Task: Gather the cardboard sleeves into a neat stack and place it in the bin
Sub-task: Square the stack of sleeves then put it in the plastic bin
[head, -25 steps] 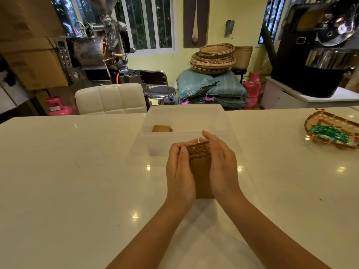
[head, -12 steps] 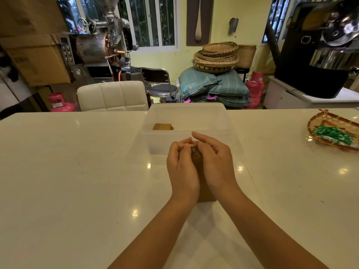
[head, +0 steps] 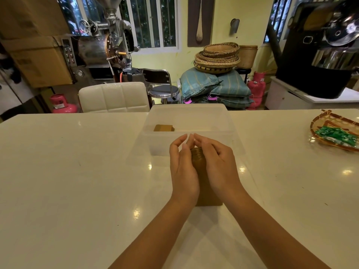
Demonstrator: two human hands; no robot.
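A stack of brown cardboard sleeves stands on edge on the white table, just in front of the clear plastic bin. My left hand presses its left side and my right hand presses its right side, palms squeezing the stack between them. The fingertips of both hands are lifted and nearly meet above the stack's top edge. Most of the stack is hidden by my hands. Another small stack of sleeves lies inside the bin at its left.
A woven tray with green packets sits at the table's right edge. A white padded chair stands behind the table on the far left side. Machines, baskets and sacks fill the background.
My palms have closed in on the stack, squeezing it narrower, and my fingertips have lifted off its top edge. The stack stays in the same spot.
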